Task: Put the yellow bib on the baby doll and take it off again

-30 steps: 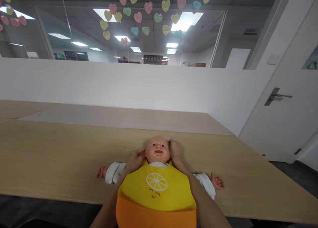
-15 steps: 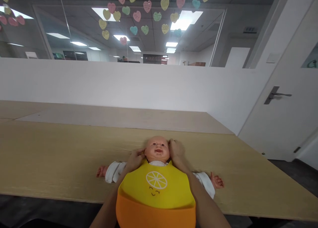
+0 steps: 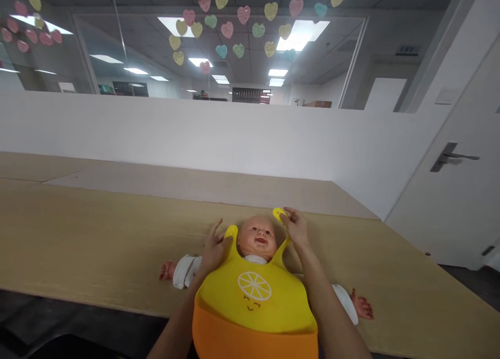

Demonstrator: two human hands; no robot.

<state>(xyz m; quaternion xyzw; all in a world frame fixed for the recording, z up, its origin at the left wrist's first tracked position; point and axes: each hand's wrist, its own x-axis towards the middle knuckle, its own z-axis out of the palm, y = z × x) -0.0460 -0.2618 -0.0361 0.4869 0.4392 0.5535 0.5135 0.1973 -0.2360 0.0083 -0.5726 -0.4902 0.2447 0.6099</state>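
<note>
Long light-wood counter in front of me, white partition wall behind it. Glass above carries pastel paper hearts. Ceiling light panels lit. White door with lever handle at right.

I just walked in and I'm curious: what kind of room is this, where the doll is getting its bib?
Most likely an office meeting room: a long wooden table, a glass partition dotted with paper hearts, and ceiling light panels beyond.
</note>
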